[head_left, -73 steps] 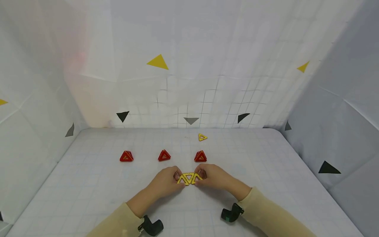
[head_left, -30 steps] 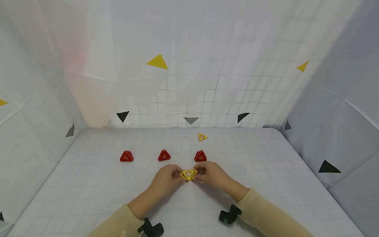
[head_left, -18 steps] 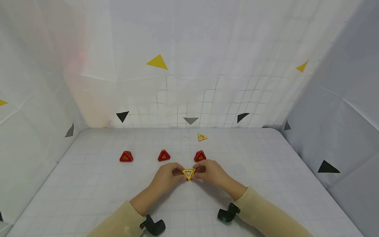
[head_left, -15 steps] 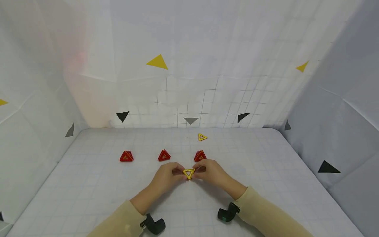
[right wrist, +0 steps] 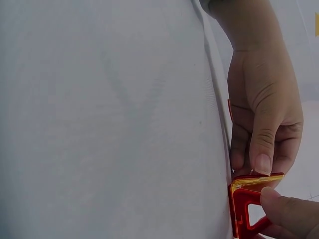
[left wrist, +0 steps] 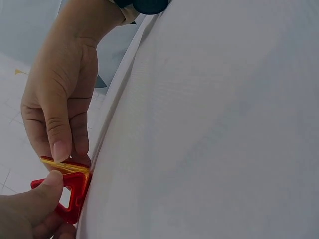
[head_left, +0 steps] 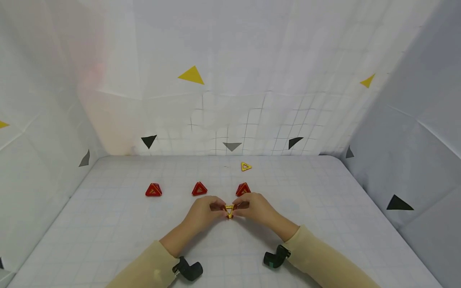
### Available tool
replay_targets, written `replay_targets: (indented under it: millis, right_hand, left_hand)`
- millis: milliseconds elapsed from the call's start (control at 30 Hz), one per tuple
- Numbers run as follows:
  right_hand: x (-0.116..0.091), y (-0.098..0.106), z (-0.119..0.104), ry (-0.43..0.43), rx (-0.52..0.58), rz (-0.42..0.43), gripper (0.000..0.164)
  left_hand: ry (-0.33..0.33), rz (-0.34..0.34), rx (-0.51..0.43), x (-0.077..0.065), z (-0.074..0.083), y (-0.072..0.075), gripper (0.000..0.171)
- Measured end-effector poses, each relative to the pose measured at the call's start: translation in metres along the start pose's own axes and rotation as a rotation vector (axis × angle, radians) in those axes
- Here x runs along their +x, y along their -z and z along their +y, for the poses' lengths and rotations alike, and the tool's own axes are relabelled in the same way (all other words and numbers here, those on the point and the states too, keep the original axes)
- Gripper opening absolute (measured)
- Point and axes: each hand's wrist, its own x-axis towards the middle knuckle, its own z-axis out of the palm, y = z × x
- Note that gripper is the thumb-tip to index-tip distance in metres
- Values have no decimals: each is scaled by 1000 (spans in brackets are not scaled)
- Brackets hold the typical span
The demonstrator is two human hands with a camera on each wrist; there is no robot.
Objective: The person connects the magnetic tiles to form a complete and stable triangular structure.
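Observation:
Both hands hold a set of joined triangular magnetic tiles (head_left: 229, 211) in the middle of the table. My left hand (head_left: 199, 215) pinches its left side between thumb and fingers. Opposite it, my right hand (head_left: 258, 210) pinches the right side. In the left wrist view the tiles (left wrist: 77, 196) have red outer faces and yellow inner faces and are folded up at an angle. The right wrist view shows a red tile (right wrist: 240, 209) with a triangular hole, and a yellow-faced tile leaning inward beside it. Fingers hide part of the set.
Three red tile pyramids stand in a row behind the hands: a left one (head_left: 153, 190), a middle one (head_left: 199, 189) and a right one (head_left: 243, 189), close to the right hand. Farther back lies a single yellow triangular tile (head_left: 246, 166). White cloth walls (head_left: 230, 116) surround the table.
The yellow tiles lay in a flat strip at first; their sides have been folded up into a narrower shape with red showing. Both hands have come closer together and slightly farther from the body.

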Motion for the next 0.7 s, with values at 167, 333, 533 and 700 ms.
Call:
replay_targets:
  millis: [167, 333, 533, 700]
  right_hand:
    - [-1, 0, 0, 33, -13, 10, 23]
    - [-1, -1, -1, 51, -6, 13, 23]
    - [-1, -1, -2, 28, -8, 10, 21]
    - [0, -2, -2, 21, 11, 4, 19]
  left_hand:
    - [2, 1, 13, 1, 0, -1, 14]
    - [16, 3, 22, 2, -2, -2, 14]
    - [27, 9, 27, 1, -1, -3, 14]
    - [26, 5, 16, 1, -1, -4, 16]
